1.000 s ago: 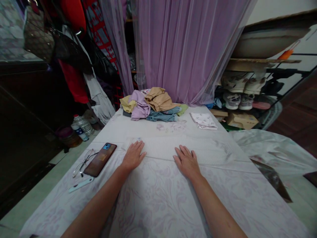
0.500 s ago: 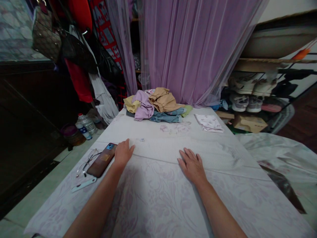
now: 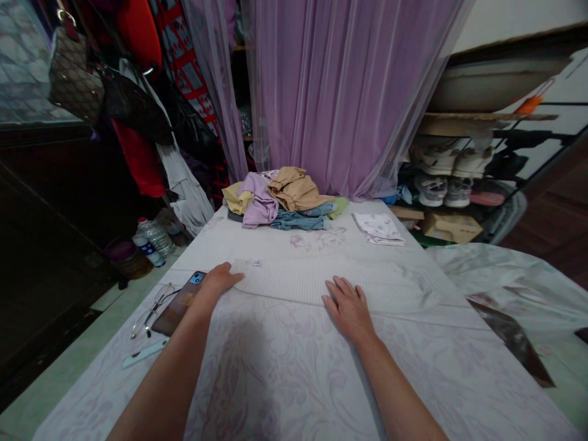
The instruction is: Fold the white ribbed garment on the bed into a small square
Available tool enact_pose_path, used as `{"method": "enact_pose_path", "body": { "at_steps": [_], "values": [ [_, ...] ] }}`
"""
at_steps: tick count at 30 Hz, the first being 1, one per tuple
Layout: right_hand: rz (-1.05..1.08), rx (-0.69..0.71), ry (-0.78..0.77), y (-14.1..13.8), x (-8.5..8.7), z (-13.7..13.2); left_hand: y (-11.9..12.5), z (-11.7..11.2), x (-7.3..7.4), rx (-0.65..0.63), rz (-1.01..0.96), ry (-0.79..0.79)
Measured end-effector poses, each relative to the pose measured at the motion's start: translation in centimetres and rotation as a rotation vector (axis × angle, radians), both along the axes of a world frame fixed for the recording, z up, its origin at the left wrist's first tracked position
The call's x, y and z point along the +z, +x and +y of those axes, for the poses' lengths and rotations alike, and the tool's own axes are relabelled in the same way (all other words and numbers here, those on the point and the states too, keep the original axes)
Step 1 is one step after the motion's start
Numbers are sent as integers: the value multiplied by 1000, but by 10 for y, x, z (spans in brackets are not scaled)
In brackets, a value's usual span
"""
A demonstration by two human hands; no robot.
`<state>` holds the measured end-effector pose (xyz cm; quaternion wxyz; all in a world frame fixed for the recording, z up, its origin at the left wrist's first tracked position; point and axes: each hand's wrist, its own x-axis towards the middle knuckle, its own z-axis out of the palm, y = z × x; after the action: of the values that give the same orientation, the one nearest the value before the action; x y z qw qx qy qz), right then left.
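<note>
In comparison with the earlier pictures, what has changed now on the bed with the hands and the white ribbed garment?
The left hand moved leftward, away from the small label, to the left end of the white ribbed garment; whether it grips is unclear. Its arm now partly covers the phone. The right hand stayed flat on the garment; the clothes pile stayed as it was.

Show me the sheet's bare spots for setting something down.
Widest: the floral sheet between left forearm and right forearm, in front of the white ribbed garment. Narrower: the strip between that garment and the clothes pile. Crowded: the left edge, where phone, glasses and a pale blue item sit beside the left forearm.
</note>
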<state>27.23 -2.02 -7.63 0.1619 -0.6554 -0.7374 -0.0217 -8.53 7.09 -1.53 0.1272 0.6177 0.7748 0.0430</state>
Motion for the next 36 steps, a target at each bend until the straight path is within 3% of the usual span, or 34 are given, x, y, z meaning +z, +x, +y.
{"method": "enact_pose_path", "body": {
  "at_steps": [4, 9, 12, 15, 19, 26, 29, 32, 36],
  "values": [
    [21, -2, 0, 0, 2, 0, 7, -7, 3, 127, -317, 21],
    [90, 7, 53, 0, 0, -1, 19, -16, 1, 429, -1063, 164],
    [196, 8, 129, 4, -7, 1, 29, -19, -5, 474, -1372, 230],
    [350, 10, 224, 10, -14, 6, 50, -22, -12, 452, -1514, 328],
    [567, 20, 298, 18, -17, 11, 92, -24, -14, 323, -1479, 447],
    [843, -83, 239, 17, -7, 7, 175, -31, -10, 55, -1024, 458],
    [948, -123, 94, 16, 3, 10, 204, -41, -13, -36, -860, 398],
    [1047, -166, -157, 18, 18, 18, 227, -51, -18, -145, -738, 347],
    [1360, -266, -480, 23, 43, 27, 246, -56, -29, -278, -682, 348]
  ]
}}
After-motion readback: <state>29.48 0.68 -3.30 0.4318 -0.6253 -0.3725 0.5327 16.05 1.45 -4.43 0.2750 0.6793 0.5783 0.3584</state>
